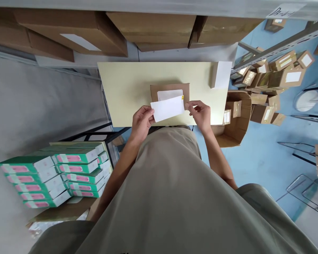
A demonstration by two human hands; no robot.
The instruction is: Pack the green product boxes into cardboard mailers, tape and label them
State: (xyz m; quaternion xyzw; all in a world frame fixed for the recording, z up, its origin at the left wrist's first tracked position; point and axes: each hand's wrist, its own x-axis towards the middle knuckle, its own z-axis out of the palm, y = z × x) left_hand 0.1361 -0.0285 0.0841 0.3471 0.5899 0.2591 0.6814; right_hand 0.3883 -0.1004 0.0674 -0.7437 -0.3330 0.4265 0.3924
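A white paper label (pixel 167 109) with a small yellow mark at its upper right corner is pinched at its left end by my left hand (pixel 143 120). Behind it lies a small brown cardboard box (pixel 154 91) on the pale yellow table (pixel 127 81). Another white sheet (pixel 169 94) shows on the box, partly covered by the label. My right hand (pixel 200 113) is beside the label's right end, thumb and forefinger pressed together near the box's right edge. What those fingertips hold, if anything, is too small to make out.
A white block-like stack (pixel 223 74) stands at the table's right end. An open carton (pixel 237 123) with small boxes is right of the table. Brown boxes (pixel 153 28) line the shelf ahead. Green-and-white boxes (pixel 76 165) are stacked at left; parcels (pixel 286 77) lie on the blue floor.
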